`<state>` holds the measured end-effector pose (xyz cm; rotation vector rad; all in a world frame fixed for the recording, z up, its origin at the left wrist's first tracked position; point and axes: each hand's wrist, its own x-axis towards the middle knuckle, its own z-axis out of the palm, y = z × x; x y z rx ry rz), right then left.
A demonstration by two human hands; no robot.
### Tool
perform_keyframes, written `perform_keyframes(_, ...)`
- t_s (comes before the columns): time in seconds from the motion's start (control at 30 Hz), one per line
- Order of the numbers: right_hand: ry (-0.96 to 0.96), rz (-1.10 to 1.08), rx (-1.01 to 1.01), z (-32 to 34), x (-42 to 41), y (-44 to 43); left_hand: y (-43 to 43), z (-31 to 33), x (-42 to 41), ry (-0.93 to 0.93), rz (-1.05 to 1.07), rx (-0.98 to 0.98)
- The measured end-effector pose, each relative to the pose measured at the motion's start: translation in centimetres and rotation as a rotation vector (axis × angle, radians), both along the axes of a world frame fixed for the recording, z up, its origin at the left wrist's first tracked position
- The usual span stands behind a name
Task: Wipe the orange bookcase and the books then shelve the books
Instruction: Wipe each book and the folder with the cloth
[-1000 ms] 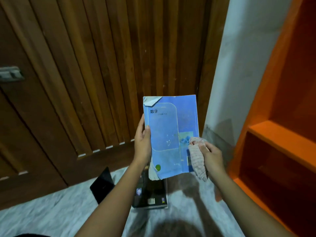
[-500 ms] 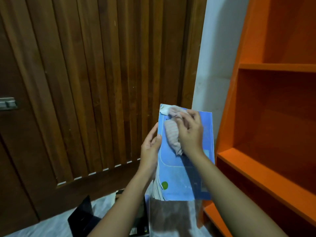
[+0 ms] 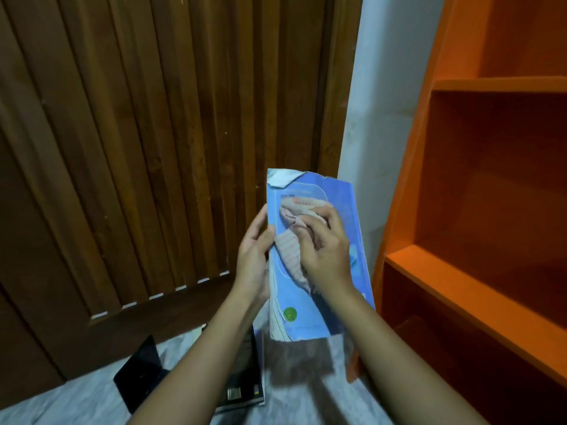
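Wiping step, and on to the books part of it. Closest in: gripping the blue book (image 3: 306, 317) by its left edge with the left hand (image 3: 253, 256), thumb at the front, cover held upright and turned toward the camera. Pressing a bunched striped cloth (image 3: 290, 256) onto the upper half of that cover with the right hand (image 3: 325, 250), fingers curled round the fabric, loose tail trailing down over the middle. Worn copy by the look of it: torn top corner, frayed pages at the lower left. Probably partway through the front face, with the lower stretch near the green sticker not yet under the cloth.

Down below, on the pale floor (image 3: 76, 403): a small pile of dark books (image 3: 242, 381) lying flat, another black one (image 3: 139, 378) just beside it to the left, none of them shelved. Titles too small to read.

Off to the right: the orange bookcase (image 3: 460, 289), nearest ledge close to the blue book's right edge. Further back, a slatted wooden door (image 3: 153, 148) and a strip of white wall (image 3: 377, 118).

Next up, at a guess: drag the cloth down to the bottom edge, then flip for the back. Keep the left-hand grip firm to stop the limp cover buckling under the pressure, and go gently round that torn corner. After that, across to an orange shelf, then back down for the floor pile.
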<state>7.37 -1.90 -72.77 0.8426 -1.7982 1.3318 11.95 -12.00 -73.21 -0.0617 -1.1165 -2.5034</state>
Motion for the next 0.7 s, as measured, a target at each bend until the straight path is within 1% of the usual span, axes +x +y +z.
perform_keyframes(0.03,0.005,-0.017,-0.006,-0.5,-0.7,0.4,-0.2,0.0,0.0,-0.002,0.008,0.015)
perform_keyframes(0.07,-0.054,-0.059,-0.054,-1.1,-1.6,0.9,-0.3,0.0,0.1,-0.015,0.027,0.018)
perform_keyframes(0.1,-0.179,-0.11,-0.117,-1.6,-2.7,1.4,-0.3,0.0,0.2,-0.031,0.048,0.011)
perform_keyframes(0.17,-0.515,-0.201,-0.175,-3.0,-4.5,2.5,-0.1,-0.1,0.2,-0.065,0.089,-0.002)
perform_keyframes(0.2,-0.632,-0.237,-0.167,-3.8,-4.9,2.8,0.0,-0.1,0.2,-0.08,0.105,0.005)
perform_keyframes(0.23,-0.671,-0.247,-0.166,-4.4,-4.9,2.8,0.0,-0.2,0.2,-0.092,0.12,0.018)
perform_keyframes(0.3,-0.589,-0.165,-0.191,-4.5,-3.4,1.8,0.0,-0.3,-0.1,-0.101,0.137,0.034)
perform_keyframes(0.37,-0.423,-0.042,-0.138,-3.5,-0.7,0.4,0.1,-0.3,-0.3,-0.107,0.141,0.033)
perform_keyframes(0.4,-0.317,0.038,-0.059,-3.2,0.2,-0.2,0.0,-0.3,-0.2,-0.108,0.138,0.043)
perform_keyframes(0.47,-0.078,0.168,0.175,-3.1,1.3,-0.5,-0.3,-0.3,0.1,-0.09,0.126,0.086)
perform_keyframes(0.5,0.016,0.189,0.261,-3.3,1.3,-0.3,-0.5,-0.3,0.2,-0.077,0.119,0.107)
perform_keyframes(0.53,0.071,0.186,0.292,-3.4,1.0,0.1,-0.7,-0.3,0.4,-0.068,0.113,0.12)
perform_keyframes(0.57,0.078,0.163,0.254,-3.5,0.5,0.4,-0.9,-0.3,0.5,-0.062,0.112,0.128)
perform_keyframes(0.6,0.04,0.139,0.174,-3.7,0.2,0.8,-1.0,-0.2,0.7,-0.06,0.114,0.131)
perform_keyframes(0.63,-0.067,0.084,0.068,-4.2,-0.4,1.0,-1.1,-0.2,0.7,-0.059,0.119,0.131)
perform_keyframes(0.67,-0.225,0.021,-0.039,-5.2,-1.5,1.3,-1.1,-0.1,0.9,-0.059,0.12,0.13)
perform_keyframes(0.7,-0.427,-0.05,-0.133,-6.0,-2.4,1.6,-1.1,0.0,1.0,-0.058,0.117,0.13)
